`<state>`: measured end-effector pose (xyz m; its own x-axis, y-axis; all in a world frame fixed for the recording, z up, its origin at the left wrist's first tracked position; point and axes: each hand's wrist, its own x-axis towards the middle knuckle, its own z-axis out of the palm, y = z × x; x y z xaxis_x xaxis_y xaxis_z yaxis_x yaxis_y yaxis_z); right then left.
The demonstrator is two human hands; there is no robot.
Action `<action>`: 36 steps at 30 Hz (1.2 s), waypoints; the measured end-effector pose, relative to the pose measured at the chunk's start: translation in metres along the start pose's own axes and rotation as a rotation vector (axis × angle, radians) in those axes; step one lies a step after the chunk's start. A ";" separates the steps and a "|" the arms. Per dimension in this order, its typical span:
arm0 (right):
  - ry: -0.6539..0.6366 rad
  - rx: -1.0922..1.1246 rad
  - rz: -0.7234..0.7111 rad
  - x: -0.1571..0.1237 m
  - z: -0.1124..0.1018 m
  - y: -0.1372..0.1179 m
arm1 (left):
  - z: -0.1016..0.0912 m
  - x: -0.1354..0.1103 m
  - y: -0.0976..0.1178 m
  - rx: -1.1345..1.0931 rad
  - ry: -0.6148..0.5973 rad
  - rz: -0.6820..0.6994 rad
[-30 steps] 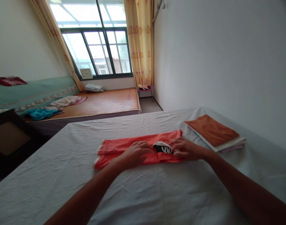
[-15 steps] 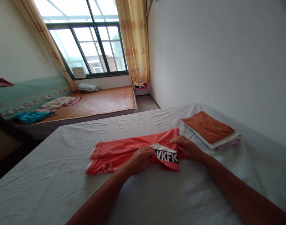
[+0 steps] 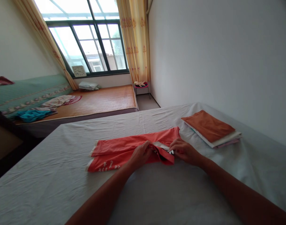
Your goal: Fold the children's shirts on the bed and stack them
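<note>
A coral-red garment [image 3: 124,143], probably a shirt, lies folded into a long strip on the pale sheet [image 3: 63,156]. White lettering marks its near left part, and a white and black print shows partly at its right end. My left hand [image 3: 143,153] pinches the cloth near the middle of the strip. At the right end, my right hand [image 3: 184,151] has its fingers closed on the printed part. Between both hands the fabric is bunched and lifted, with the near flap curling up. My fingertips are partly hidden in the folds.
A stack of folded clothes [image 3: 210,128], rust-brown on top, lies to the right near the white wall [image 3: 218,56]. Beyond the sheet's far edge stands another bed [image 3: 105,97] with loose clothes on it. A small stool [image 3: 141,86] stands by the curtain.
Both hands have closed on the garment, and its right part is now gathered up. The lettered print, plain to see before, is mostly folded out of sight. The right hand moved slightly nearer.
</note>
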<state>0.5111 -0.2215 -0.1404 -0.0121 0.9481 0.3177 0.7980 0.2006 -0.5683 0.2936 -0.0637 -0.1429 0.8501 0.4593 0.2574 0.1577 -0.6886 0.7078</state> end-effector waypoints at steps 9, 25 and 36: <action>0.057 0.039 0.457 0.001 0.008 0.009 | 0.012 0.015 -0.013 -0.009 0.188 -0.136; 0.235 -0.094 0.407 0.007 0.023 0.010 | 0.010 0.017 -0.011 0.201 0.180 -0.199; 0.167 -0.430 0.005 0.009 0.029 -0.013 | 0.014 0.003 0.003 0.439 0.062 0.250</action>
<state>0.4836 -0.2086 -0.1522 0.0617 0.8890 0.4537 0.9758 0.0419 -0.2148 0.3031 -0.0721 -0.1491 0.8595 0.2733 0.4318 0.1604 -0.9465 0.2799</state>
